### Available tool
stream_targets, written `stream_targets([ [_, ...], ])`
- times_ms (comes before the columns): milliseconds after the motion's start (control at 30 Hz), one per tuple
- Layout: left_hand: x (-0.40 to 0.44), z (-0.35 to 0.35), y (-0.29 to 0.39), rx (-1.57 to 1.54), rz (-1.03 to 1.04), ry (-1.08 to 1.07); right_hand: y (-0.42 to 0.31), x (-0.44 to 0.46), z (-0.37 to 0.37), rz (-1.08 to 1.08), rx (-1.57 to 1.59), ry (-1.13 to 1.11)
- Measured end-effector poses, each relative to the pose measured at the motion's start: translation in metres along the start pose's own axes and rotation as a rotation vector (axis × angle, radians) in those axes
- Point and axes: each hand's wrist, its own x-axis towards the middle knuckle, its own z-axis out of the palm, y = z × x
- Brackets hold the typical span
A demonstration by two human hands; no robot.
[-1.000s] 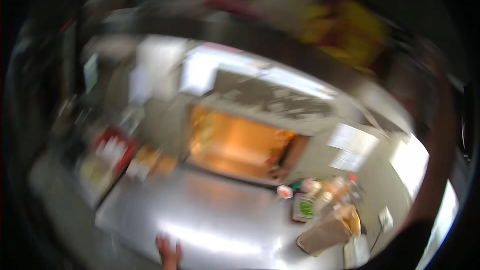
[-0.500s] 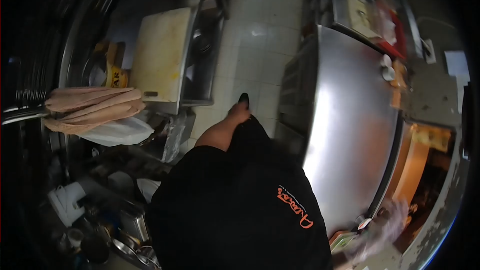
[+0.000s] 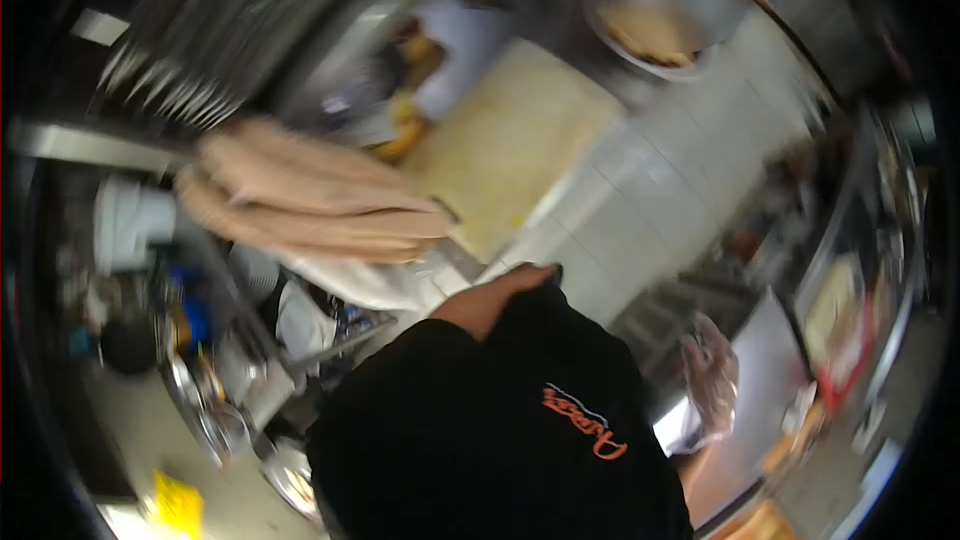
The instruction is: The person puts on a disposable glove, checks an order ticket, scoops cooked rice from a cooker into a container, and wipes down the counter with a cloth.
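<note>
Orange script lettering (image 3: 585, 423) on the chest of a black shirt (image 3: 470, 420), a large capital A at one end, the letters after it too blurred to read surely, a thin white line alongside, blurred past reading.

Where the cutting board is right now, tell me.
In the head view, the cutting board is above center, up and right of the tan cloth, below and left of the bowl.

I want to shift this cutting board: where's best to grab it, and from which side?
Probably grip the cutting board by its long edge facing the tiled floor, from that side: it lies flat, and that edge looks clear, while the cloth crowds its near end.
</note>
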Motion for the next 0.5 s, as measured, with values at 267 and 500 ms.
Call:
stream_targets([
  [267, -0.048, 0.001, 0.062, 0.303, 0.157, 0.221, -0.051, 0.107, 0.029, -0.382, -0.536, -0.483],
  [500, -0.097, 0.029, -0.093, 0.009, -0.274, 0.319, -0.086, 0.138, 0.041, -0.762, -0.492, -0.646],
])
